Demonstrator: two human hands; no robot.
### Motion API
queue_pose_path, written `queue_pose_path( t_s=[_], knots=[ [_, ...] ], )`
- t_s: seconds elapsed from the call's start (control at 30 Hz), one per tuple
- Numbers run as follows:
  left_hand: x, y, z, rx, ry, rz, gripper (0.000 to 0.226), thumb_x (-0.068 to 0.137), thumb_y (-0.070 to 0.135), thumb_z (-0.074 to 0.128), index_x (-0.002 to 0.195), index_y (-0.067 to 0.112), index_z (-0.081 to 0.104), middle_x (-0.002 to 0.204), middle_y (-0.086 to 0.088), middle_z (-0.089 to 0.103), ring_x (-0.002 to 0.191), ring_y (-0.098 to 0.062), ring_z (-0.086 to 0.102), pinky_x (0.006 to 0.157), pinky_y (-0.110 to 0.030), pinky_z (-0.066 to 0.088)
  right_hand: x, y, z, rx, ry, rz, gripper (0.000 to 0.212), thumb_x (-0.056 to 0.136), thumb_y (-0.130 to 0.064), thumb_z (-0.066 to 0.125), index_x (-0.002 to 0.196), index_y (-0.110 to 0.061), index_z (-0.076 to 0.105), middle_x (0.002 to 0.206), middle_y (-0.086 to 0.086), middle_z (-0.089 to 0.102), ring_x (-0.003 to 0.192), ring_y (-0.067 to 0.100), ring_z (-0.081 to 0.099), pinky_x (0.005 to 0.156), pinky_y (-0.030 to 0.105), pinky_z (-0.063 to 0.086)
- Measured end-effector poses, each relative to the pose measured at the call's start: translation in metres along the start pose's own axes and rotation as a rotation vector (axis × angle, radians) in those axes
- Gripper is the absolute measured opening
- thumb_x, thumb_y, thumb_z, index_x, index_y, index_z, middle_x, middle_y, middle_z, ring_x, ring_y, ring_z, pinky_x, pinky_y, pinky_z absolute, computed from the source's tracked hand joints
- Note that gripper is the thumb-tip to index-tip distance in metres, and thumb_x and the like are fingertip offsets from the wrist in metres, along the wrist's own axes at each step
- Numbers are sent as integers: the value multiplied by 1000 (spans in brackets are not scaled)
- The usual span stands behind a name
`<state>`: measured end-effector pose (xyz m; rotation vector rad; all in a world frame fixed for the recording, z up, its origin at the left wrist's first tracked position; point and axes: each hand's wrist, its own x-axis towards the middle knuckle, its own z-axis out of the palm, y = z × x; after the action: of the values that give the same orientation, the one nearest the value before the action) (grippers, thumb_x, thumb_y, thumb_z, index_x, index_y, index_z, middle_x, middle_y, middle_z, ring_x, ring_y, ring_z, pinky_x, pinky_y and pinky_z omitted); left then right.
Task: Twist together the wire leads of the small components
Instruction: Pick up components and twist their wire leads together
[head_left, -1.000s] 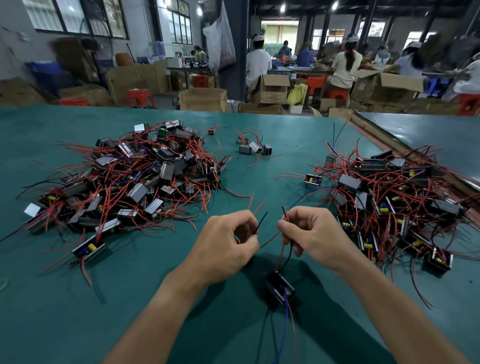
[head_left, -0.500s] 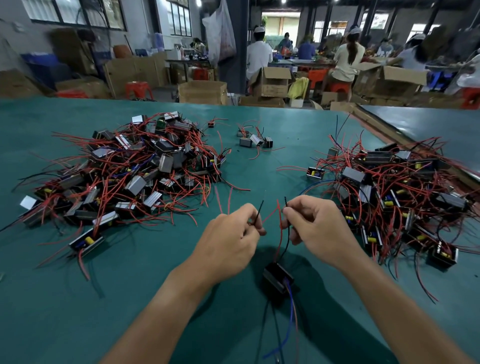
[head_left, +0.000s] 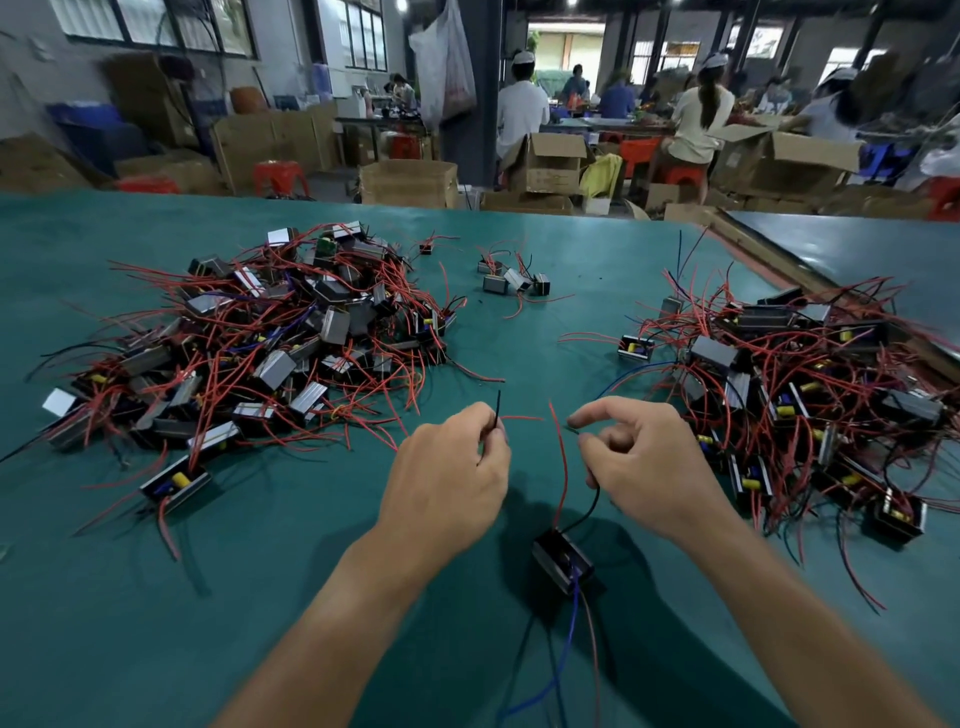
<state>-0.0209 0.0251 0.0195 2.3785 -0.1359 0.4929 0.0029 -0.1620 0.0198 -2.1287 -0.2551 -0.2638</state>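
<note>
Nearest me, low between the person's forearms, was the small black component (head_left: 562, 558), and I placed everything else from it. A blue wire (head_left: 569, 623) trailed from its near side toward the person. From its far side a red lead (head_left: 558, 467) stood up free, touched by neither hand. A black lead (head_left: 592, 499) curved up to the right hand (head_left: 644, 467), just beyond and right of the component. That hand's thumb and forefinger pinched the lead near its tip, and the other fingers were curled in.

Just beyond and left of the component, the left hand (head_left: 447, 478) pinched a second black lead (head_left: 497, 410), its end poking up past the knuckles. Where that lead ran was hidden behind the hand.

The two ends were apart, so I judged the twisting not yet begun, with one lead sorted into each hand. The next move would call for bringing the ends together, crossing them and rolling them between finger and thumb.

Farther off on the green table (head_left: 156, 597) lay heaps of similar parts: a big pile (head_left: 260, 338) beyond and left of the component, another pile (head_left: 805, 374) beyond and right, and a few strays (head_left: 511, 280) straight beyond.
</note>
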Motion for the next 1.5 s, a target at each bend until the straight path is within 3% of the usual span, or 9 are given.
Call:
queue_pose_path(
  t_s=[0.2, 0.37, 0.47, 0.57, 0.77, 0.97, 1.13, 1.27, 1.5],
  knots=[
    [4, -4, -6, -89, -27, -76, 16, 91, 22, 48, 80, 17, 58, 91, -1, 72, 72, -28, 69, 67, -45, 54, -1, -6, -7, 105, -15, -6, 13, 87, -5, 62, 86, -16, 67, 49, 12, 61, 36, 9, 37, 42, 18, 33],
    [0, 7, -1, -407, -177, -75, 10, 76, 18, 48, 75, 21, 58, 75, 9, 74, 60, -18, 70, 54, -28, 52, -5, -10, -2, 108, -45, -58, 13, 89, -5, 63, 90, -17, 68, 53, 3, 67, 36, 7, 40, 42, 17, 35],
    [-1, 9, 7, -541, -228, -72, 3, 77, 19, 58, 76, 21, 57, 76, -1, 74, 58, -24, 70, 45, -25, 48, -7, -11, 2, 128, -89, -31, 15, 89, -5, 64, 87, -19, 67, 51, 1, 65, 39, 10, 47, 45, 22, 39],
    [-3, 8, 12, -575, -258, -29, 9, 77, 25, 65, 78, 19, 58, 72, -4, 73, 57, -31, 67, 53, -42, 56, -9, -15, 3, 203, -134, -14, 19, 91, -2, 60, 82, -19, 63, 51, 1, 64, 39, 15, 50, 44, 25, 42],
    [0, 3, 11, -517, -283, -31, 19, 92, 17, 60, 74, 15, 65, 66, -6, 68, 51, -27, 67, 42, -15, 40, -10, -24, 5, 347, -209, 54, 16, 99, 1, 43, 90, -12, 45, 56, 8, 67, 41, 23, 57, 41, 29, 47],
    [-1, -1, 13, -433, -167, -117, 18, 88, 20, 67, 71, 17, 64, 64, -2, 68, 43, -20, 63, 41, -19, 41, -13, -23, 5, 281, -276, 44, 19, 98, 0, 42, 88, -15, 46, 69, 6, 72, 50, 25, 64, 48, 34, 53],
    [2, 8, 7, -705, -177, -240, 10, 87, 6, 66, 82, 13, 62, 65, -5, 71, 36, -16, 54, 35, -16, 35, -13, -18, 3, 133, -234, -37, 24, 94, -2, 50, 82, -22, 54, 65, -9, 69, 55, 21, 69, 56, 50, 58],
    [3, 12, 2, -772, -226, -234, 18, 85, -1, 65, 78, 14, 71, 71, -5, 72, 39, -13, 56, 36, -16, 37, -11, -14, 3, 82, -206, -67, 24, 92, -8, 53, 85, -30, 57, 63, -11, 67, 55, 17, 70, 60, 48, 59],
    [2, 10, 0, -760, -260, -186, 4, 82, 2, 73, 84, 4, 71, 65, -3, 69, 42, -10, 57, 37, -17, 41, -10, -15, 0, 41, -249, -88, 23, 92, -4, 54, 84, -24, 59, 61, -10, 69, 56, 13, 69, 61, 47, 59]
  ],
)
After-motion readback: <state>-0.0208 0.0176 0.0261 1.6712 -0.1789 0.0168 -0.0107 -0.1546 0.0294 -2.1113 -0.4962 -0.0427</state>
